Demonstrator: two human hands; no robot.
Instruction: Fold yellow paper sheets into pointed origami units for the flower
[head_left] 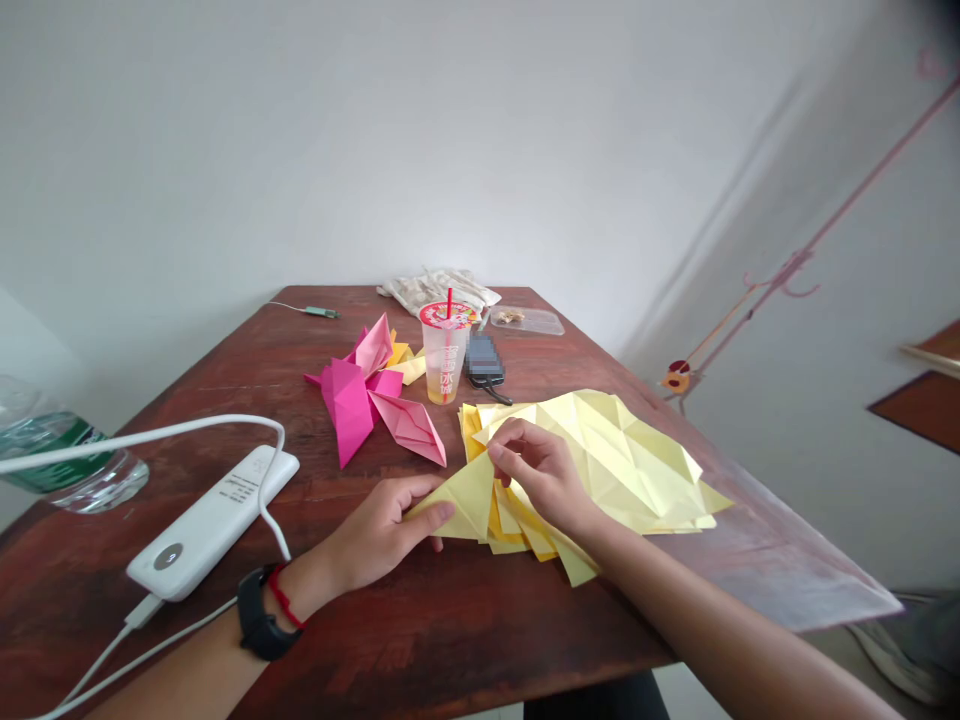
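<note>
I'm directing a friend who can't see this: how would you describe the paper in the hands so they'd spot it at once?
Start at the dark reddish-brown wooden table and find the left hand and right hand. Between them is the pale yellow triangular folded paper. Being held by both sets it apart from the layered yellow paper sheets lying to its right.

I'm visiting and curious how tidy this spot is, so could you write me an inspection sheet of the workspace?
Surface: table, reddish-brown, paler at the right edge.
Work things: sheet, yellow, folded; yellow stack to its right; pink pieces, folded, farther back.
Clutter: cup with straw, bottle, power bank.
Hands: left hand holds the sheet's left corner; right hand pinches its upper corner.
Cables: white cable crosses the power bank; plug at its near end.
Surroundings: wall behind, stand at right.
</note>
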